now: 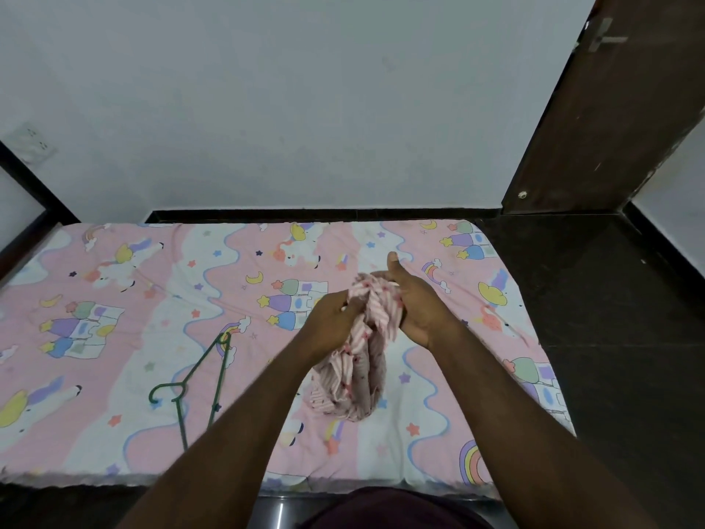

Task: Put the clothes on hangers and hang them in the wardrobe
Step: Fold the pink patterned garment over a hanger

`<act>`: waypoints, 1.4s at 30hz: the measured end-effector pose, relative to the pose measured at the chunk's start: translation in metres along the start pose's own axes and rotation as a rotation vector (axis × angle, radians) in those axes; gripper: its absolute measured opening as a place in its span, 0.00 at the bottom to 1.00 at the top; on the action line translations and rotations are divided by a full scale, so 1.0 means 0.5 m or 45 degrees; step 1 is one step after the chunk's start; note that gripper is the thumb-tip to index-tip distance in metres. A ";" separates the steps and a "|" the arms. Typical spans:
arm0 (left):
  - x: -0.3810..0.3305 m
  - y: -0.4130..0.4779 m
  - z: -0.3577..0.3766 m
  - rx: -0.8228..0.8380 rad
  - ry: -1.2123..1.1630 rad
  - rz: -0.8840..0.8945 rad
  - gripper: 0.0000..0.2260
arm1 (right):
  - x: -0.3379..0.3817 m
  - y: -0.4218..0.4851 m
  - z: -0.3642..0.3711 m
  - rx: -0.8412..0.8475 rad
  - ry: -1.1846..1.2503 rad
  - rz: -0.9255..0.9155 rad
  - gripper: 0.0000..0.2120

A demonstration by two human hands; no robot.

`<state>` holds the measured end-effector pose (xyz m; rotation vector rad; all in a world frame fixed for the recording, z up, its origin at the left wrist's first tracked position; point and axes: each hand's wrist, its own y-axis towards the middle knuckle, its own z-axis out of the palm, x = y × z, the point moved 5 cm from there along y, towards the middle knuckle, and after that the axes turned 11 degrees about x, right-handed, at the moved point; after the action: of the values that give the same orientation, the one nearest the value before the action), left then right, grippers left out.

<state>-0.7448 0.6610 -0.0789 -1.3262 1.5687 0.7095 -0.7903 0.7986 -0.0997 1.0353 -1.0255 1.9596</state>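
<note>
Nearest the camera, a dark maroon garment worn by the person (396,507) fills the bottom edge, just short of the near side of the bed (114,433), and two bare forearms reach out from there over the mattress. The bed carries a pink and white sheet printed with unicorns, rainbows, stars and small castles. On that sheet, towards the bed's near left part, a green hanger (198,379) lies flat with its hook pointing left; the left forearm crosses over its lower end and hides it. Further in, around the middle of the bed, both hands hold up a bunched pink striped garment (358,364) with small darker pink marks. The left hand (330,322) has its fingers curled into the cloth at the left of the bundle. The right hand (417,303) grips the cloth at the top right, thumb pointing up. The garment hangs from the hands in a loose roll, and its lower end seems to reach the sheet, though contact is not certain. Beyond the bed's far side a dark strip runs along the foot of a plain pale wall (305,101). Off the bed's far right corner a dark brown door (610,120) stands, with dark floor (610,299) beside the bed below it.
</note>
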 end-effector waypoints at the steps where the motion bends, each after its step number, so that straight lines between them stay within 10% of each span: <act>1: -0.002 -0.003 -0.010 -0.080 -0.088 -0.053 0.18 | 0.006 -0.010 0.001 0.045 0.018 -0.041 0.32; 7: -0.011 0.008 -0.039 -0.174 -1.099 -0.403 0.21 | -0.044 -0.035 0.019 0.306 -0.424 -0.026 0.15; 16: -0.060 0.003 -0.147 -0.225 -1.377 -0.102 0.18 | -0.097 -0.008 0.001 0.087 -0.842 0.001 0.10; 19: -0.017 -0.003 -0.233 -0.582 -1.170 -0.137 0.18 | -0.048 0.001 -0.001 -0.096 -0.924 -0.129 0.11; 22: 0.062 -0.020 -0.249 -0.690 -0.760 -0.470 0.40 | -0.007 0.010 0.006 -0.222 -0.712 -0.172 0.10; 27: 0.072 -0.079 -0.012 -0.132 -0.383 -0.383 0.48 | 0.048 0.023 0.060 -0.226 -0.225 -0.064 0.08; 30: 0.110 -0.095 0.119 0.218 -0.250 -0.446 0.39 | 0.059 0.028 0.083 -0.208 -0.090 0.046 0.09; 35: 0.085 -0.057 0.099 -0.133 -0.510 -0.365 0.08 | 0.095 -0.006 0.082 -0.018 -0.220 -0.183 0.11; 42: 0.019 0.017 0.009 -0.138 -1.358 -0.401 0.18 | -0.018 -0.086 -0.037 0.027 -0.823 0.149 0.28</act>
<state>-0.7515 0.6628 -0.0904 -0.9482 0.4634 1.0590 -0.7564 0.8325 -0.1006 1.7143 -1.4267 1.7536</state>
